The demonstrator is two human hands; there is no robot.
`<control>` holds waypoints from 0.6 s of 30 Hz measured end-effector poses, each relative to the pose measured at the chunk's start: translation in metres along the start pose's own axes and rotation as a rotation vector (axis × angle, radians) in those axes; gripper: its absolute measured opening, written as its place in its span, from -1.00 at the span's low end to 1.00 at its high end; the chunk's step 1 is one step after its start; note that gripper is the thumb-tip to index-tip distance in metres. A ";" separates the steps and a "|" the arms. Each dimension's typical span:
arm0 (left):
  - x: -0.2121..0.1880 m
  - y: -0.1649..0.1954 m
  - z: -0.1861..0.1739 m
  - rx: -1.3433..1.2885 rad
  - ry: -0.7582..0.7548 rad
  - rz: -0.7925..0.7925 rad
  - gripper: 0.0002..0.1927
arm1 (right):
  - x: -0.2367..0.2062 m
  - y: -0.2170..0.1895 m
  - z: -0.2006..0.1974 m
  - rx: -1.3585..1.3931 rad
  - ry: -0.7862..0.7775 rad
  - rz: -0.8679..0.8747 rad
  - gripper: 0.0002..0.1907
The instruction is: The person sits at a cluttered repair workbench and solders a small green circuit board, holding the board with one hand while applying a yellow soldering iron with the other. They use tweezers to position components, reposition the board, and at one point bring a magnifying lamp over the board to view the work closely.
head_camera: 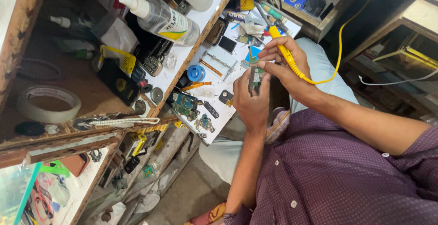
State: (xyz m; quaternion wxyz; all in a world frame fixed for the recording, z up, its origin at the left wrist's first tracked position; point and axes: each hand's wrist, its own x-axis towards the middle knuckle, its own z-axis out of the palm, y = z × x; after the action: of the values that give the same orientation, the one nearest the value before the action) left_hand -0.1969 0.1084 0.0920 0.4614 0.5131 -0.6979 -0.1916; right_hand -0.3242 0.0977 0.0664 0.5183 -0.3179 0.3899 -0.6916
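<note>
My left hand grips a small green circuit board and holds it upright over the white worktop. My right hand is closed like a pen grip around a yellow soldering iron. The iron's tip end points down toward the board's upper edge, though the tip itself is hidden behind my fingers. A yellow cord runs from the iron up to the right. Both arms wear purple dotted sleeves.
The worktop is littered with phone boards, a blue round reel, small parts and tools. A clear bottle lies on the wooden shelf beside a roll of tape. More clutter fills the drawers below.
</note>
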 end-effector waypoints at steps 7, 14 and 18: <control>-0.011 -0.031 0.006 -0.208 -0.048 -0.163 -0.65 | -0.004 0.004 0.006 -0.016 -0.005 -0.002 -0.67; -0.015 -0.075 0.003 -1.353 -0.250 -0.828 -0.67 | -0.008 0.009 0.010 -0.018 -0.035 -0.064 -0.71; -0.019 -0.080 0.002 -1.504 -0.271 -0.881 -0.65 | -0.011 0.010 0.012 -0.036 -0.048 -0.083 -0.72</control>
State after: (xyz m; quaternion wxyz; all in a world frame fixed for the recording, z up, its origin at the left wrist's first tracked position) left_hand -0.1542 0.0927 0.0233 0.4745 0.2688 -0.1744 -0.8199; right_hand -0.3070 0.1039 0.0630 0.4925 -0.3599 0.3762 -0.6974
